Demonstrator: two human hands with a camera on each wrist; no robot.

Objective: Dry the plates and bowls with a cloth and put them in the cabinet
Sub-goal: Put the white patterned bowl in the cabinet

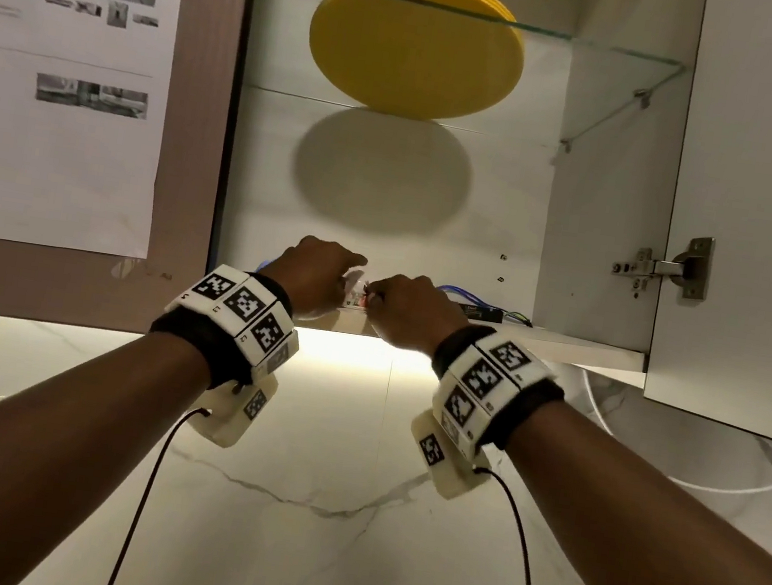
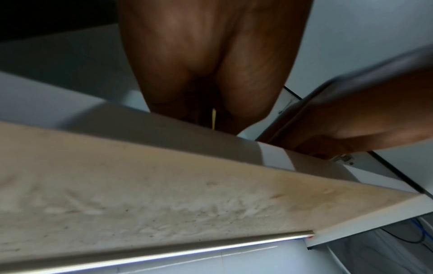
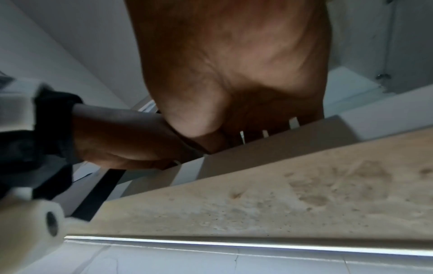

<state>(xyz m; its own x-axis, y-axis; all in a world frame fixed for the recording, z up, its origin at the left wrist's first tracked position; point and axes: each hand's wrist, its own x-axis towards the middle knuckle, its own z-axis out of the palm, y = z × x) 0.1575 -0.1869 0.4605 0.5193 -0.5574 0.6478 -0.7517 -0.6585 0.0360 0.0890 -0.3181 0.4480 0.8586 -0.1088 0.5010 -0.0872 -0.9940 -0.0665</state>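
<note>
The open cabinet (image 1: pixel 613 175) is above the marble counter (image 1: pixel 343 509), and both arms reach up to its bottom shelf (image 1: pixel 565 344). The yellow plates (image 1: pixel 415 53) are already inside: a stack of them lies on the glass shelf (image 1: pixel 607 43), high and far from the hands, seen from below through the glass, with its round shadow on the back wall under it. I judge this part of the task as done, because the plates rest flat and nothing touches them.

The left hand (image 1: pixel 314 277) and the right hand (image 1: pixel 414 308) are close together at the near edge of the bottom shelf, in the middle. Their fingers are curled inward around something small and pale with a red mark (image 1: pixel 357 290) between them. What this object is I cannot tell; it is mostly hidden behind the knuckles. It seems that both hands pinch it from its two sides, perhaps to steady it on the shelf, but the grip itself is not clearly shown. In the two wrist views only the palms and the underside of the shelf are seen, and the fingers are hidden.

To the right on the same shelf lie blue wires (image 1: pixel 460 295) and a small black box (image 1: pixel 480 312). No cloth and no bowl is visible here. The cabinet door (image 1: pixel 761 221) stands open at the right.
</note>
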